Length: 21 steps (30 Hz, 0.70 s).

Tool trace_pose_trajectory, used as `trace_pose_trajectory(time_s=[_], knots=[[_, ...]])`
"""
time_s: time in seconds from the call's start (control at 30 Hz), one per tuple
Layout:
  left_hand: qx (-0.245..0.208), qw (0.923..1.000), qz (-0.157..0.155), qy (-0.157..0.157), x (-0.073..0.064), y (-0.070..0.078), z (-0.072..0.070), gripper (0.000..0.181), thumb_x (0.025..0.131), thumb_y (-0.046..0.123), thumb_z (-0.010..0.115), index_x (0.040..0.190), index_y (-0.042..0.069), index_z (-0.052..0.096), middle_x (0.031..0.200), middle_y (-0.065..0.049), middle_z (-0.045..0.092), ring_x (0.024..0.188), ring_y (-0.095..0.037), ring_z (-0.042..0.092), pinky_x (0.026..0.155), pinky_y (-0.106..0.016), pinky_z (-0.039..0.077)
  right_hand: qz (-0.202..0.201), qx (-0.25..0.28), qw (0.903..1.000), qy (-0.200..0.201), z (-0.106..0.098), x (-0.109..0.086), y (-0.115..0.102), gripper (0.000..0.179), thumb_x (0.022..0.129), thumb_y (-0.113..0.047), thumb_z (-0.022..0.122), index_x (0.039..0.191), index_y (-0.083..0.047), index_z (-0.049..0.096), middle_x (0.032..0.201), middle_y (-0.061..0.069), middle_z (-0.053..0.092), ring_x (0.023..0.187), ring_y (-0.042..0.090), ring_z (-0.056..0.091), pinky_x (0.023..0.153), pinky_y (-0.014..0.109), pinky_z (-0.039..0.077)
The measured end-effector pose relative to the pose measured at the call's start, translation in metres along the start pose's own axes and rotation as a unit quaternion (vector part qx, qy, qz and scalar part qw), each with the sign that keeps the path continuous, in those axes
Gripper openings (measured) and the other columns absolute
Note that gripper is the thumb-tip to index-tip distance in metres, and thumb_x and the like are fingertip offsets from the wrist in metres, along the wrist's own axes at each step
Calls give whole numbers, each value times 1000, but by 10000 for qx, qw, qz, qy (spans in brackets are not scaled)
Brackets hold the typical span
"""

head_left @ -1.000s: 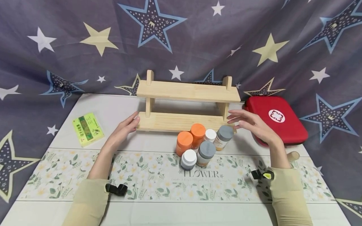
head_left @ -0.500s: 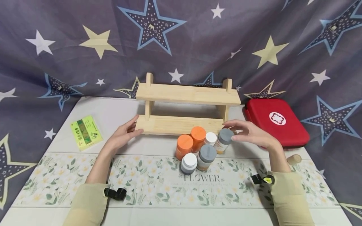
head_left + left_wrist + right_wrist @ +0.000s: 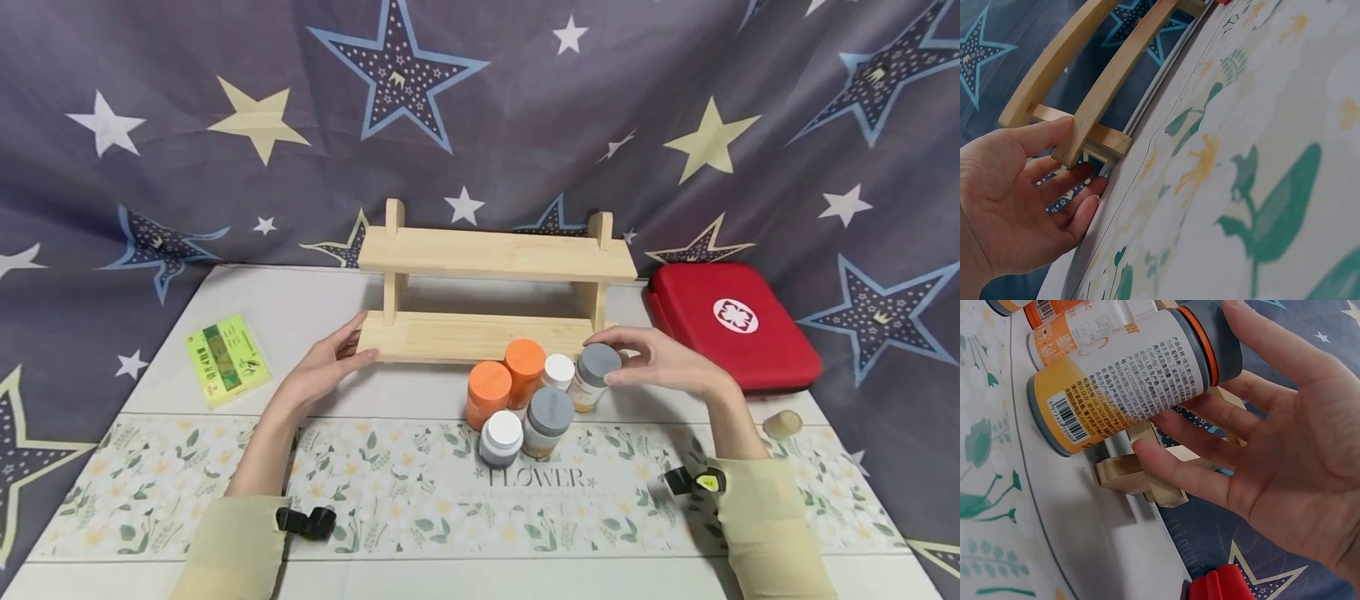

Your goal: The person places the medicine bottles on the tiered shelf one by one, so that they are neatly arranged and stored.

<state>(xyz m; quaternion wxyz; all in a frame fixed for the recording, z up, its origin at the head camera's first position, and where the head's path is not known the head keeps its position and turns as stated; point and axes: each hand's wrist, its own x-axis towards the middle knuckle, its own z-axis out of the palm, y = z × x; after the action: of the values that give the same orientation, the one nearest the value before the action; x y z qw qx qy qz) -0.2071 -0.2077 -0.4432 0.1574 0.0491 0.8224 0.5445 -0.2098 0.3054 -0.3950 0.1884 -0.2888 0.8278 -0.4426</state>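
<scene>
In the head view, a two-tier wooden shelf (image 3: 480, 333) stands against the curtain. My left hand (image 3: 322, 371) is at the left end of its lower board; in the left wrist view the thumb (image 3: 1050, 134) presses the board's end and the fingers curl beneath it. My right hand (image 3: 660, 358) holds a grey-lidded supplement bottle (image 3: 592, 379) by its lid, thumb in front and fingers behind. The right wrist view shows this bottle (image 3: 1116, 375) with a white and yellow label. Beside it stand two orange bottles (image 3: 489, 392), white-capped bottles (image 3: 501, 437) and another grey-lidded bottle (image 3: 547, 417).
A red first-aid case (image 3: 735, 325) lies at the right, with a small wooden peg (image 3: 782, 425) in front of it. A yellow-green box (image 3: 227, 360) lies at the left. A floral mat (image 3: 420, 500) covers the table, and a star-patterned curtain (image 3: 525, 125) hangs behind.
My right hand has come down from beside the shelf's right end onto the grey-lidded bottle. My left hand has closed round the lower board's left end. The head view has shifted slightly.
</scene>
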Motion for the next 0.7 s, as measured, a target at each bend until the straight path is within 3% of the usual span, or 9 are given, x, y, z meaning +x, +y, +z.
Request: trace_pose_trajectory(time_s=[0.47,0.7], knots=[[-120,9999,-43,-8,-1,-2,-1,86,102,34,64,167,25,8,166,-21,33,153,-40,32,128,-58,24,-204,-50,9997,111,3,4,3,49,86,-11,84,132,-11,67,125,7,68,110,11,65,90,28,62],[-137,9999,-58,26,-1,-2,2,86,103,34,64,167,24,8,166,-21,33,153,-40,34,127,-58,25,-79,-222,9990,371,5,3,-1,45,83,-15,86,126,-20,70,119,-1,72,108,13,67,89,29,61]])
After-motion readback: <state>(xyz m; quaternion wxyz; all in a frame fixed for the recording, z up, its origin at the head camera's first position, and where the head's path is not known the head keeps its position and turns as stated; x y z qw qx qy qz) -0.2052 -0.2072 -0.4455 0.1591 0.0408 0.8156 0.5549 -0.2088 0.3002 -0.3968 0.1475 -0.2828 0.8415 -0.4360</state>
